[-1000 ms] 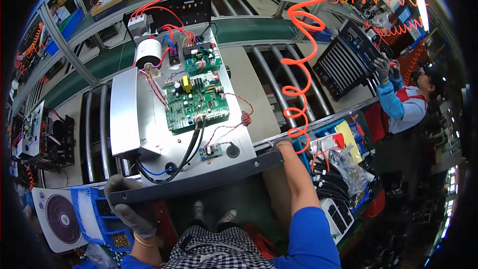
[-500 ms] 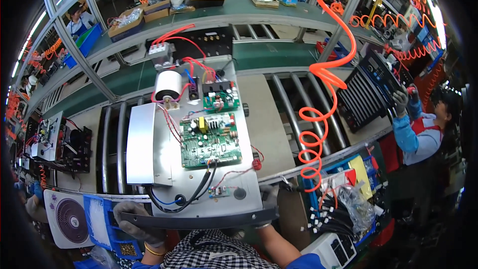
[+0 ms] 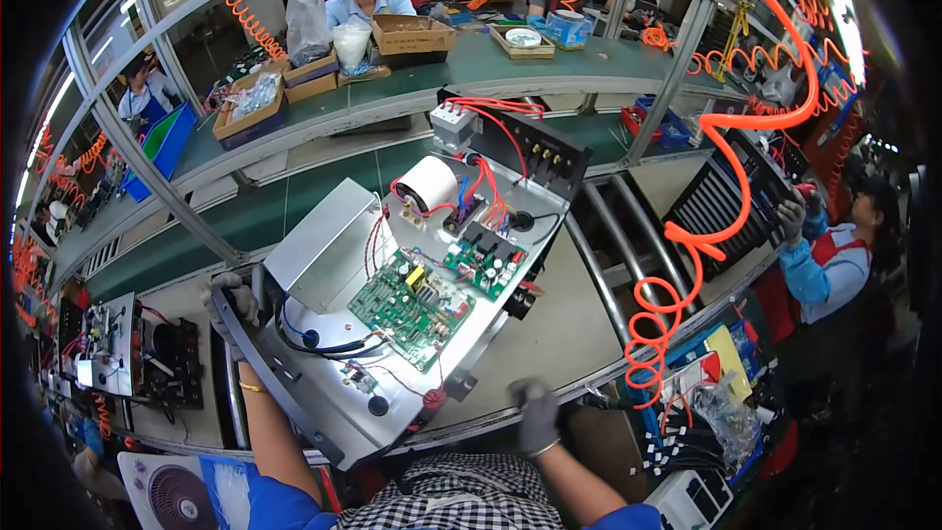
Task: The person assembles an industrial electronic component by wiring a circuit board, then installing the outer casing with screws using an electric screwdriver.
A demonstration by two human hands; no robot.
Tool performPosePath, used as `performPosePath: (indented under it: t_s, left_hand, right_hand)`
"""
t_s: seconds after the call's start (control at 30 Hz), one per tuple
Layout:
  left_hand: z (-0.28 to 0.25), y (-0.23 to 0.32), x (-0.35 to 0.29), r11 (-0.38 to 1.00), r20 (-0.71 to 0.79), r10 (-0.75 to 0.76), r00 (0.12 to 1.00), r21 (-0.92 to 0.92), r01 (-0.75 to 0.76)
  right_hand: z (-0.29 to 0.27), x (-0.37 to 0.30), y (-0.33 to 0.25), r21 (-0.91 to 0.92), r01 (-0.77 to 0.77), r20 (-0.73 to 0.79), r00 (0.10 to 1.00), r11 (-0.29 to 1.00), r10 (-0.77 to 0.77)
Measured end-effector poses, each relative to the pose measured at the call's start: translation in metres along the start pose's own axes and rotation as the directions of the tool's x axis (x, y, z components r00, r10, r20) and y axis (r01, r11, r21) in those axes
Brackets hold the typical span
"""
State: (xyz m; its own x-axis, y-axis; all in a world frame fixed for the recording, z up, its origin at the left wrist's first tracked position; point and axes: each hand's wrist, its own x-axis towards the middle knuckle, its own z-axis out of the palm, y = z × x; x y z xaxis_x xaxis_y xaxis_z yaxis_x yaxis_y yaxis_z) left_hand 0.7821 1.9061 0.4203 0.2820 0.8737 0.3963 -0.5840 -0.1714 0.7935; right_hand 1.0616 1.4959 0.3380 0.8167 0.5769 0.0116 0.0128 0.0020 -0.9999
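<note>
A metal chassis lies turned at an angle on the roller conveyor, its inside facing up. It carries a green circuit board, a smaller board, a white cylinder and red wires. A black panel runs along its near left edge. My left hand, in a grey glove, grips the far left end of that panel; some of its fingers are hidden behind it. My right hand, also gloved, is off the chassis, over the conveyor's near rail, slightly blurred, with thumb and fingers apart and nothing in them.
An orange coiled air hose hangs at the right. Below it, a blue tray holds cables and bags. A co-worker handles a black unit on the right. Another unit sits at the left. A metal post rises behind.
The chassis has turned clockwise, its far end swinging right and its near panel now slanting at the left. My left hand moved up and left with the panel; my right hand has let go.
</note>
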Motion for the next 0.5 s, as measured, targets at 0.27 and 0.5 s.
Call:
performPosePath:
  t_s: [0.27, 0.5]
  left_hand:
    - [-0.005, -0.01, 0.016, 1.0, -0.002, -0.012, 1.0, 0.007, 0.012]
    - [0.017, 0.043, -0.044, 0.706, -0.242, 0.189, 0.952, 0.707, 0.04]
  right_hand:
    - [-0.015, 0.23, -0.112, -0.421, 0.469, -0.125, 0.818, 0.776, -0.562]
    - [-0.007, 0.304, -0.108, -0.592, 0.351, -0.017, 0.894, 0.725, -0.447]
